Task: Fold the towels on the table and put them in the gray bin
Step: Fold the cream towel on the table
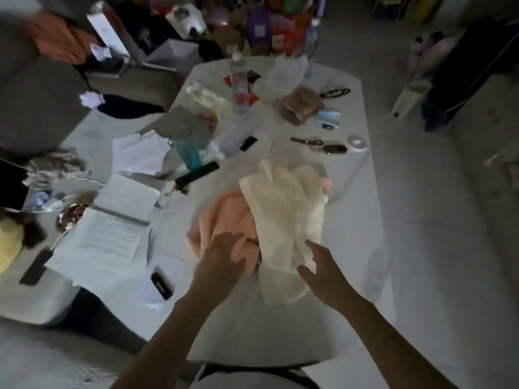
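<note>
A crumpled cream towel (283,214) lies on the near end of the white table (354,214), partly over a peach towel (224,217) to its left. My left hand (222,259) hovers over the peach towel with its fingers spread and holds nothing. Just right of it, my right hand (317,268) is spread at the near edge of the cream towel, fingertips close to the cloth; contact is unclear. A small pink patch (326,185) shows at the cream towel's far right. No gray bin is recognisable in the dim view.
Papers (112,234), a remote (196,174), a teal bottle (186,151), a water bottle (239,85), scissors (307,142), keys (334,149) and bags crowd the table's left and far parts. A phone (161,282) lies near my left hand. A sofa stands at left.
</note>
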Tool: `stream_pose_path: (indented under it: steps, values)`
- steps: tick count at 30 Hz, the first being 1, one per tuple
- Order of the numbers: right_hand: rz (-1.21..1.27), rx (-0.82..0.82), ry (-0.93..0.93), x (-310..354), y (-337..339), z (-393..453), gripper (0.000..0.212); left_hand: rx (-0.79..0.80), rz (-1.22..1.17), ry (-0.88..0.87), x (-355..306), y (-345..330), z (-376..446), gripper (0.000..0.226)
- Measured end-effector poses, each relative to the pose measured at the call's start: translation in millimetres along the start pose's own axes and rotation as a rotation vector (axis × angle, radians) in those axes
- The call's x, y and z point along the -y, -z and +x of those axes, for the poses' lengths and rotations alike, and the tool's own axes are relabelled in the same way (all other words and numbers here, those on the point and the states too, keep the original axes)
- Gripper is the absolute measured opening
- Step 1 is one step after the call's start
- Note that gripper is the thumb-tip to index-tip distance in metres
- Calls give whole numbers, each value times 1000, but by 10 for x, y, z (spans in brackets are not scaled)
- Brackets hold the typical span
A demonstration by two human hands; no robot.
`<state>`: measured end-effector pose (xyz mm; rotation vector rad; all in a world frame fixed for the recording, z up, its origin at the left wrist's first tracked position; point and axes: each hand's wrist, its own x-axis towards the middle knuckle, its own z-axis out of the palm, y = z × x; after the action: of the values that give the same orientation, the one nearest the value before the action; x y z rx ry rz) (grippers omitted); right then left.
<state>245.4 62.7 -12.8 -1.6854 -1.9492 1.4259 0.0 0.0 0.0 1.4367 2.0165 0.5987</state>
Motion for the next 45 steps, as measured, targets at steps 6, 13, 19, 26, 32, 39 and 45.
stream_pose_path:
  steps: [6, 13, 19, 26, 32, 39, 45]
  values:
    - [-151, -115, -102, 84, -117, 647, 90, -10, 549, -156, 114, -439, 414, 60]
    - [-188, -226, -84, 361, -320, 1200, 107, 105, 593, -155, 323, -554, 982, 67]
    - [-332, -310, -172, 484, -447, 1540, 86, 69, 550, -131, 445, -492, 1297, 69]
    - [-156, -532, 24, 676, 47, 1578, 21, -162, 412, -141, 461, -216, 1911, 48]
    - [-5, -518, -64, 337, 217, 1055, 24, -144, 389, 3, 465, -57, 2125, 69]
    - [60, -26, -244, -304, 78, 502, 23, -83, -258, -70, -136, -735, 1044, 39]
    - [216, 207, -238, -399, 386, 409, 39, 229, -851, 601, -492, -1127, 767, 39]
